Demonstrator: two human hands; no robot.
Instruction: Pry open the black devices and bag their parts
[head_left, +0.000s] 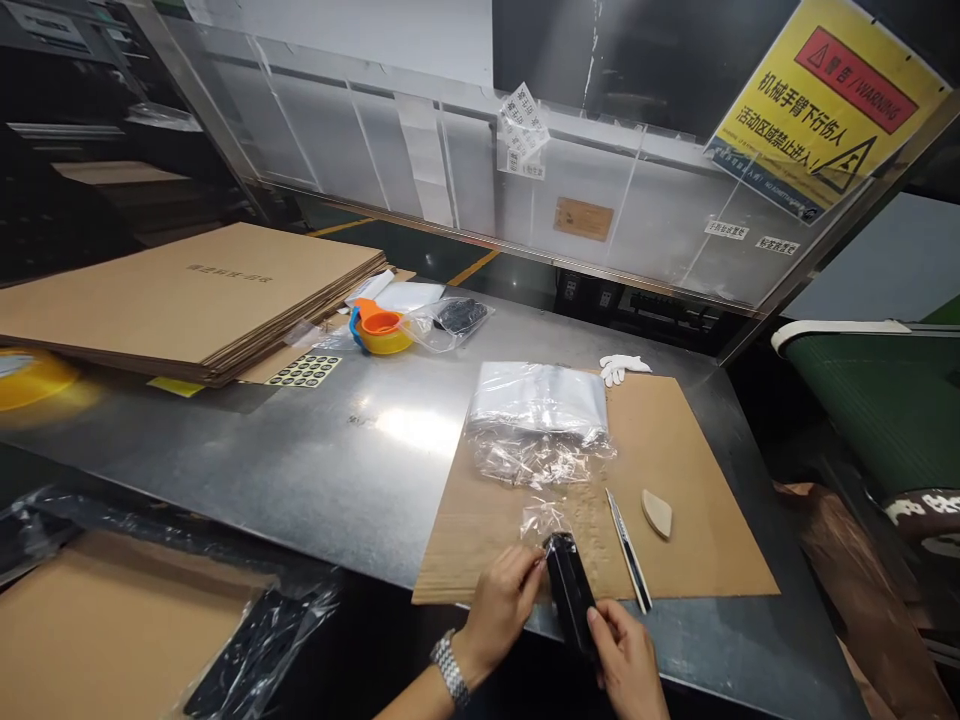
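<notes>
At the table's front edge, my right hand [628, 650] is closed around the lower end of a long black box-shaped object [571, 590]. Clear plastic film [543, 518], apparently a bag, sticks out past the object's far end. My left hand [506, 600], with a metal watch on its wrist, pinches the film beside that end. A cutter knife [628, 550] lies to the right on a flat cardboard sheet [701, 470]. Beyond the hands rests a stack of clear plastic bags [540, 400]. The underside of the black object is hidden.
A beige wedge-shaped piece [657, 514] and a white glove [624, 368] lie on the right. Flat cartons [195, 290], tape rolls [382, 330] and a sticker sheet [306, 371] are to the left. A lined open carton [112, 620] stands at lower left, a green conveyor [877, 400] at right.
</notes>
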